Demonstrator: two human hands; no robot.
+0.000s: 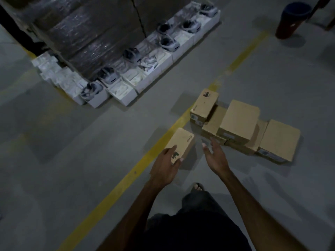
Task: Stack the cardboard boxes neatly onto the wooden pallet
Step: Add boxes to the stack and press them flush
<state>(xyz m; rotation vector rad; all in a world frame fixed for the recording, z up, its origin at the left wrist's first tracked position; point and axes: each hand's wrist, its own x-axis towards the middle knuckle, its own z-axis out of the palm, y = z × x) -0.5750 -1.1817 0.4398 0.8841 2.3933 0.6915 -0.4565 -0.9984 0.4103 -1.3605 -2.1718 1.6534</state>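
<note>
Dim warehouse floor, head view looking down. Left hand gripping a small cardboard box from its near end, thumb on one long side, fingers wrapped to the other, box held above the grey concrete floor right over the yellow floor line. Dark printed mark on the box top by the fingers, small round logo at the far end. Right hand empty, fingers spread and loosely extended, palm turned inward, hovering just short of the cluster of cardboard boxes on the floor, not touching any as far as visible. Cluster: several brown boxes butted together, some stacked two high, one narrow box at the far left end sitting on the yellow line, a wider one at the right end; white labels on the near faces, unreadable. Upper left: large shrink-wrapped load, with a row of open white boxes along its base holding grey headset-like devices, probably VR headsets, too dark to confirm. Pallet itself not discernible under the wrapped load. Top right: dark blue and red cylindrical bin. Bottom: dark trousers and a sandalled foot beside the line.
</note>
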